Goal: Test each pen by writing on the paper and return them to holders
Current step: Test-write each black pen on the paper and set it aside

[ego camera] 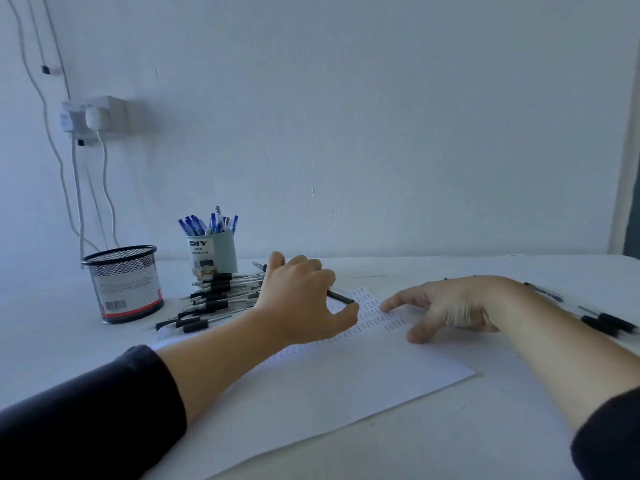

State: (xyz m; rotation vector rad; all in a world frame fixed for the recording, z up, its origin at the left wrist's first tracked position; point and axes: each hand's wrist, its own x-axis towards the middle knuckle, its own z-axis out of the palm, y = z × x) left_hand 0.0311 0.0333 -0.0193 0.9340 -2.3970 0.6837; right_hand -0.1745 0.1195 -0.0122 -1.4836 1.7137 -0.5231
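Left hand grips a pen over the paper; right hand rests spread, holding nothing. Far left, the cup holds blue pens; the mesh holder seems empty

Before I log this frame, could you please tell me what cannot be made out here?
All in the head view:
- Mesh holder: its wall hides any contents.
- Black pen: mostly covered by the left hand, tip unseen.
- Writing on the paper: too small to read.
- Pens at right: cut by the frame edge.
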